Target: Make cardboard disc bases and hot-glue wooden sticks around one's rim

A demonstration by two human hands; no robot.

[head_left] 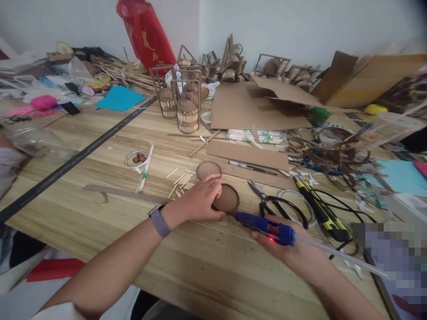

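My left hand [200, 198], with a watch on its wrist, grips the left edge of a round cardboard disc [228, 199] that has a dark beaded-looking rim. My right hand [293, 240] is closed around a blue hot glue gun [267, 228], its red light lit and a glue stick out of the back. The gun's nozzle is close to the disc's lower right rim; whether it touches I cannot tell. A second rimmed cardboard disc [208, 169] lies just beyond my left fingers. Short pale wooden sticks [182, 180] are scattered left of it.
Black-handled scissors [270, 200] and a yellow-black utility knife [322, 209] lie right, among cables. Small baskets with frames [187, 116] stand behind, near cardboard sheets [240, 106]. A tape roll [136, 158] holds brown balls. A person's sleeve [10, 164] shows at left.
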